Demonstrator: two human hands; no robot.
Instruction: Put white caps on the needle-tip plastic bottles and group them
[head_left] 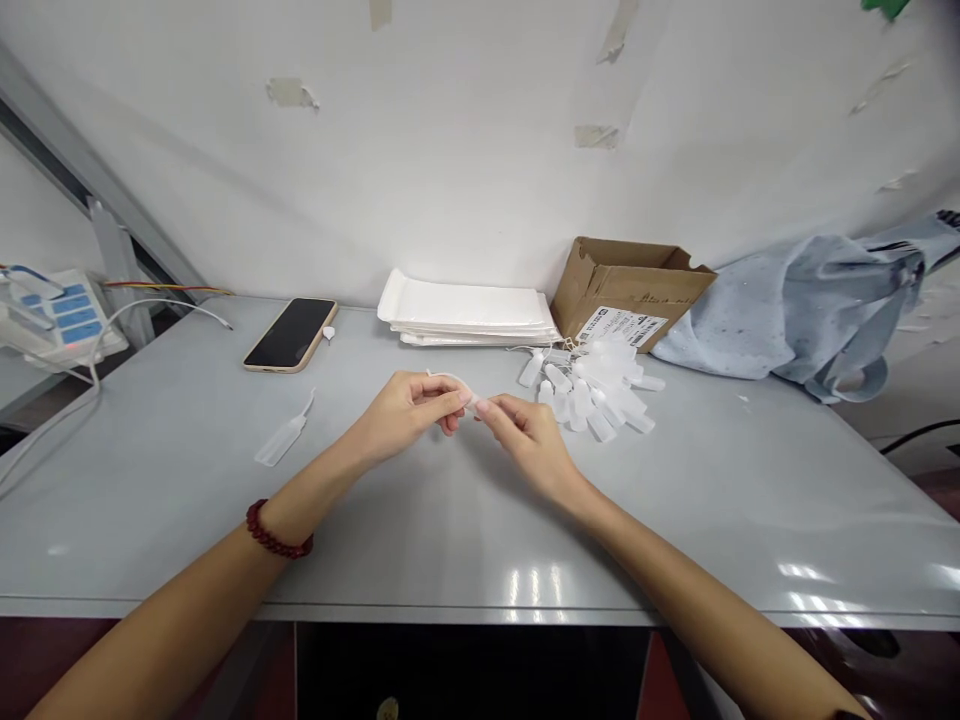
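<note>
My left hand (409, 412) and my right hand (525, 435) meet over the middle of the grey table (187, 500). Both pinch one small translucent white plastic tag (459, 385) with a thin loop that arcs between the fingertips. A red bead bracelet (276, 532) sits on my left wrist. Just right of my right hand lies a pile of several similar translucent tags (596, 390). One finished-looking tag (285, 435) lies alone on the table to the left.
A dark phone (291, 333) lies face up at the back left. A stack of white padded envelopes (465, 310), an open cardboard box (626, 290) and a blue cloth bag (810, 305) line the wall. Cables and a device (64, 315) sit at far left.
</note>
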